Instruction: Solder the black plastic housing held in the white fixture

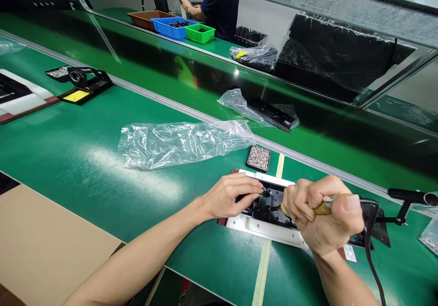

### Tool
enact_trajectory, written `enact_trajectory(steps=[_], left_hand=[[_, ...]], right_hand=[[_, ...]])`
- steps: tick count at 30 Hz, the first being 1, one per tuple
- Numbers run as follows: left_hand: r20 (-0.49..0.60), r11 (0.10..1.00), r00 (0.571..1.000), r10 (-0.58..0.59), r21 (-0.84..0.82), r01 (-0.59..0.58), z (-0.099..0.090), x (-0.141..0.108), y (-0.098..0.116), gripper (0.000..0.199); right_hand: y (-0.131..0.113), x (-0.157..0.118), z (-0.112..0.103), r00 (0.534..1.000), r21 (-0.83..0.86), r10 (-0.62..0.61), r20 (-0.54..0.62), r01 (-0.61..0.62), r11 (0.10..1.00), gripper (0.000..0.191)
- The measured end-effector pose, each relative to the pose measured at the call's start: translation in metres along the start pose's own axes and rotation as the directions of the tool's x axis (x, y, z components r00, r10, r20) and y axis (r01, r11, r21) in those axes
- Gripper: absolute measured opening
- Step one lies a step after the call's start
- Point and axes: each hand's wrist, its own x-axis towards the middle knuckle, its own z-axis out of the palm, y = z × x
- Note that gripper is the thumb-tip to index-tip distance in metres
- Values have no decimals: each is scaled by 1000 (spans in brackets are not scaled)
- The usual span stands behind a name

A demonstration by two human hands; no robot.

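Observation:
A white fixture (263,227) lies on the green table, with a black plastic part (272,196) set in it. My left hand (236,194) rests on the left end of the black part, fingers bent and close together; whatever is under the fingertips is hidden. My right hand (325,212) is wrapped round the yellowish handle of a corded tool (322,207), above the right half of the part. Its tip is hidden by my fingers. A small black tray of silvery screws (259,158) sits just behind the fixture.
A clear plastic bag (185,144) lies left of the screw tray. Behind the metal rail is a bagged black part (270,112). A black stand (404,205) is at the right, another holder (85,82) at the left. A person (221,12) works beyond colored bins (173,28).

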Motion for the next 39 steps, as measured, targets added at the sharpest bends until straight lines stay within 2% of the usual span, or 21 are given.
enact_trajectory(steps=[12, 30, 39], left_hand=[[1, 1000, 1000, 3, 1, -3, 0, 1, 0, 18], [12, 1000, 1000, -7, 9, 7, 0, 0, 0, 18], [-20, 1000, 1000, 13, -12, -13, 3, 0, -2, 20]], right_hand=[[0, 0, 1, 1000, 0, -9, -8, 9, 1000, 51], [-2, 1, -4, 998, 0, 24, 52, -24, 1000, 49], [-2, 1, -7, 998, -14, 18, 61, -17, 1000, 47]])
